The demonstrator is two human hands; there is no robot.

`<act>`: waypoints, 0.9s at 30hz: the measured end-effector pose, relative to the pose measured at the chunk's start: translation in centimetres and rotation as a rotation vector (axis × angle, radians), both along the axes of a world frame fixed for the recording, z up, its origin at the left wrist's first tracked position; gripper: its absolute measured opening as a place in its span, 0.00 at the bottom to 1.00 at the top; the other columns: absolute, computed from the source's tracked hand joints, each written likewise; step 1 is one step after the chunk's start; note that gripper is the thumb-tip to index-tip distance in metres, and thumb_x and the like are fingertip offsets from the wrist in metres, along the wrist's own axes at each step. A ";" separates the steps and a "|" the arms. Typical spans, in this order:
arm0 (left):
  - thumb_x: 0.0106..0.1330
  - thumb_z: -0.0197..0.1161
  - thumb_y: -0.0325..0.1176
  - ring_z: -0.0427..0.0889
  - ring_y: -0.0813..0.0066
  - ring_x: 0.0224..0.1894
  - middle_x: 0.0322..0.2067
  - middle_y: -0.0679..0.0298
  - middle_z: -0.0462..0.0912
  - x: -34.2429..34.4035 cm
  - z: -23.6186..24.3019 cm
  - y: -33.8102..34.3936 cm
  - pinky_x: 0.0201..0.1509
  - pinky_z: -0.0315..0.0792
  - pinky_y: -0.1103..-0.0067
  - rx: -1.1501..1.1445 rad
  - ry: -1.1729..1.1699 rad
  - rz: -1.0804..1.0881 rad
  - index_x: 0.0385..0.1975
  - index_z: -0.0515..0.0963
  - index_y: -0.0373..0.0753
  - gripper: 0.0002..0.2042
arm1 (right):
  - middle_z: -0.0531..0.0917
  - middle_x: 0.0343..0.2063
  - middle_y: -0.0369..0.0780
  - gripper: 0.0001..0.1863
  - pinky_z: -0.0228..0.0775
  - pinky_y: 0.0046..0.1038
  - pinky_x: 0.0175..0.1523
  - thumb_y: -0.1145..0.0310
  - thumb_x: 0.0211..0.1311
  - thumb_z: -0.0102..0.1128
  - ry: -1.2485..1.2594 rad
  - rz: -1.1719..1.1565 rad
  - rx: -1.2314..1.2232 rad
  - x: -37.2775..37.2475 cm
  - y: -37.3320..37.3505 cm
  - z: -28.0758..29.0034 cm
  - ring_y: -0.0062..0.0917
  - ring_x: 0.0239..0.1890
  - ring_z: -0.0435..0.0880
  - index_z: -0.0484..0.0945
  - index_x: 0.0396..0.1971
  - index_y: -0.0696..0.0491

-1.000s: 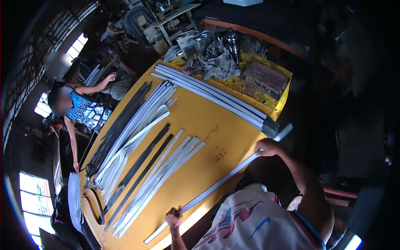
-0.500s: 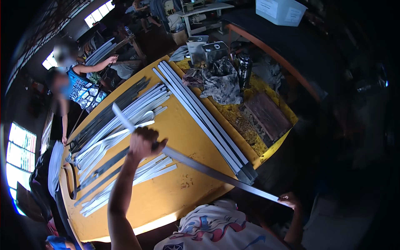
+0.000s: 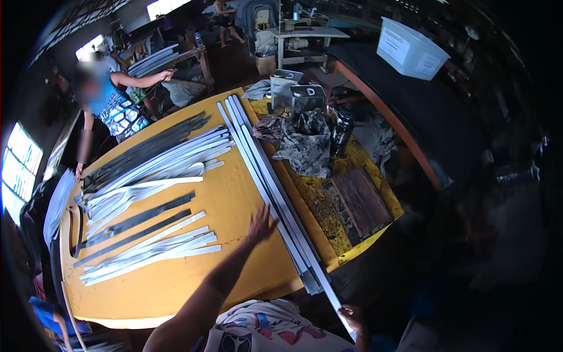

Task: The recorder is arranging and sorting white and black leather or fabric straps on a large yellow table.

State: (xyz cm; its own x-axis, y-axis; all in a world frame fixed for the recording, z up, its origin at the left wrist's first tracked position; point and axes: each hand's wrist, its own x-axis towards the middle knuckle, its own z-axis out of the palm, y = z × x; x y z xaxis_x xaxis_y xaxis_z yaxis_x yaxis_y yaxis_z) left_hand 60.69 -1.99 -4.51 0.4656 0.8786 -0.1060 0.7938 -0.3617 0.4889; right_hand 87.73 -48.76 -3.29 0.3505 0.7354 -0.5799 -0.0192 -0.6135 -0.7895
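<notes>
A stack of long white and dark strips [image 3: 274,186] lies lengthwise along the right part of the yellow table [image 3: 234,258]. One white strip [image 3: 328,290] runs along this stack and sticks out past the table's near edge. Its near end is pinched in my right hand [image 3: 353,320], close to my body. My left hand [image 3: 261,226] is over the stack's left side with fingers stretched out, at or just above the strips; contact is hard to tell. Shorter white strips [image 3: 155,252] and dark strips [image 3: 146,214] are spread in groups to the left.
Beyond the stack are a crumpled stained cloth [image 3: 308,144], metal cans [image 3: 306,98], a dark bottle [image 3: 342,132] and a brown slab [image 3: 360,202]. A pale plastic bin [image 3: 410,50] sits on a black table at the far right. A co-worker [image 3: 108,97] stands at the far left.
The white strip, earlier held up across the table in both hands, now lies along the stack. My left hand let go of it and moved right; my right hand moved left and nearer.
</notes>
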 end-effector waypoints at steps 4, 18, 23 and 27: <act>0.70 0.57 0.51 0.46 0.49 0.78 0.76 0.48 0.49 -1.1 0.3 -10.4 0.76 0.43 0.49 0.038 -0.058 -0.199 0.75 0.48 0.36 0.40 | 0.80 0.30 0.29 0.10 0.67 0.20 0.40 0.68 0.66 0.67 0.032 0.103 0.120 -0.8 5.5 2.0 0.11 0.36 0.75 0.83 0.43 0.57; 0.71 0.62 0.45 0.70 0.46 0.66 0.64 0.43 0.70 -13.9 4.8 -14.5 0.70 0.66 0.64 -0.051 -0.362 0.377 0.70 0.62 0.35 0.32 | 0.83 0.46 0.53 0.30 0.75 0.40 0.52 0.55 0.59 0.72 -0.859 0.682 0.350 -4.8 30.8 4.3 0.46 0.50 0.83 0.77 0.55 0.58; 0.70 0.63 0.40 0.75 0.47 0.61 0.58 0.45 0.76 -19.1 3.9 -18.9 0.65 0.71 0.63 0.037 -0.349 0.562 0.66 0.66 0.35 0.28 | 0.73 0.61 0.55 0.37 0.65 0.46 0.64 0.50 0.60 0.69 -0.945 0.585 0.409 -5.1 26.1 2.9 0.51 0.64 0.70 0.71 0.62 0.59; 0.71 0.63 0.39 0.77 0.47 0.59 0.57 0.45 0.77 -21.4 4.0 -22.3 0.61 0.73 0.62 0.087 -0.275 0.613 0.65 0.67 0.35 0.26 | 0.57 0.73 0.54 0.43 0.54 0.54 0.71 0.42 0.67 0.55 -1.131 0.614 0.436 -8.5 24.2 1.3 0.51 0.73 0.59 0.58 0.72 0.55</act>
State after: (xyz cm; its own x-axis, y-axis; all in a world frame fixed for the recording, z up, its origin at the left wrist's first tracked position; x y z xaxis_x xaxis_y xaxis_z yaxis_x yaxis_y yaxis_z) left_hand 39.27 -24.32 -0.52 -0.1198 0.9924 0.0284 0.7189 0.0670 0.6918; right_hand 79.25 -24.52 -2.03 0.0276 0.9921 0.1223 0.9468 0.0133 -0.3216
